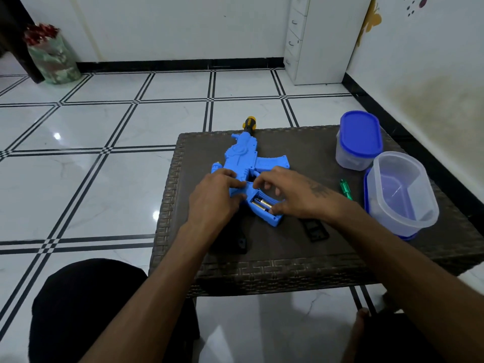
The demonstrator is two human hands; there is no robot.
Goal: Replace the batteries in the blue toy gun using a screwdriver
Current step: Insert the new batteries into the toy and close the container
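The blue toy gun (pixel 246 163) lies on the dark woven table (pixel 288 260), its black and yellow muzzle pointing away from me. Its grip compartment is open and batteries (pixel 260 204) show inside. My left hand (pixel 214 197) holds the gun's body beside the compartment. My right hand (pixel 290 192) reaches over the grip, its thumb touching the end of a battery and its fingers curled above the gun. A black battery cover (pixel 315 230) lies on the table under my right forearm. A green-handled screwdriver (pixel 345 189) lies to the right.
A closed tub with a blue lid (pixel 360 141) and an open clear tub (pixel 402 191) stand at the table's right side. A small black part (pixel 242 243) lies near the front edge. My knees are below the table; tiled floor lies to the left.
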